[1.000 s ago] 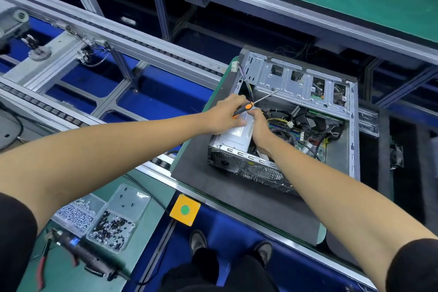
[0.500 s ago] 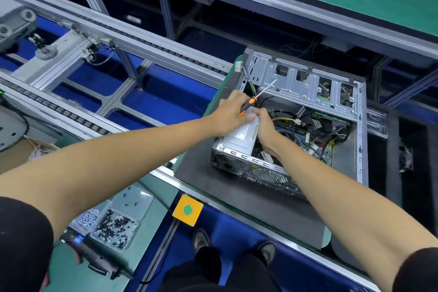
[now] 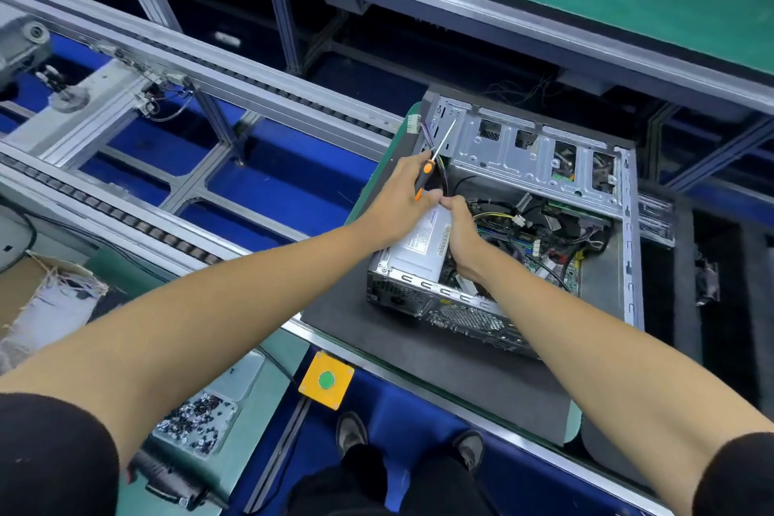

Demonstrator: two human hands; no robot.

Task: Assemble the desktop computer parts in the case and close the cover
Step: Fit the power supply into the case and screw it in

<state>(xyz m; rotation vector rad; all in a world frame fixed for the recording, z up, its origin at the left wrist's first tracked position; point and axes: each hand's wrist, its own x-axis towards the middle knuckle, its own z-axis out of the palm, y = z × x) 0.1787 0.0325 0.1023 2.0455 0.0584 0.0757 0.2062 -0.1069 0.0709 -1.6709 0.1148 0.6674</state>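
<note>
Bare, dull-grey sheet-metal case (image 3: 523,151) on a matt black foam mat (image 3: 356,318) — screwdriver (image 3: 427,172) handle glossy orange-and-black plastic.

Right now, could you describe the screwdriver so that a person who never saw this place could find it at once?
Find the open computer case lying on the dark mat. At its near-left corner sits the silver power supply, where both hands meet. The screwdriver is gripped in the left hand: the only tool there, with an orange-and-black handle and a thin shaft pointing away.
</note>
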